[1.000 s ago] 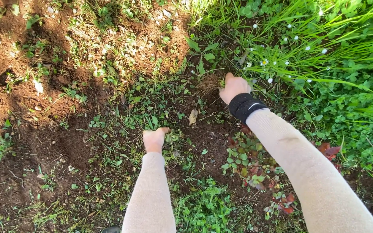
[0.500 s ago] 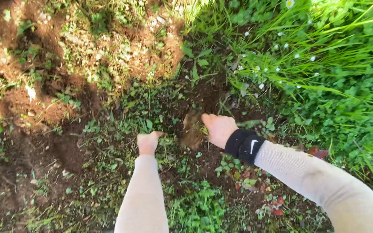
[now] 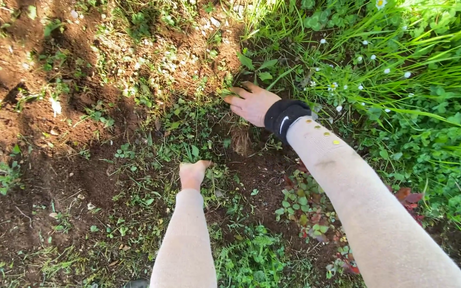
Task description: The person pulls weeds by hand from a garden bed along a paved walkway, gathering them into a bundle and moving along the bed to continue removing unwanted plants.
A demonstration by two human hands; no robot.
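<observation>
Two bare hands are down at ground level on a weedy soil patch (image 3: 81,176). The left hand (image 3: 193,173) is curled into a fist on the low weeds (image 3: 188,144) near the middle of the patch; whether it grips any stems cannot be told. The right hand (image 3: 252,102) lies farther out, at the patch's far right edge, fingers spread and pressed flat among the stems where the soil meets the tall grass (image 3: 417,69). A black wristband (image 3: 284,118) sits on the right wrist, above a beige sleeve (image 3: 358,202). A small brown clump of dry roots (image 3: 240,141) rests on the soil just below the right hand, between the two hands. White flowers (image 3: 369,57) dot the grass beyond the patch.
</observation>
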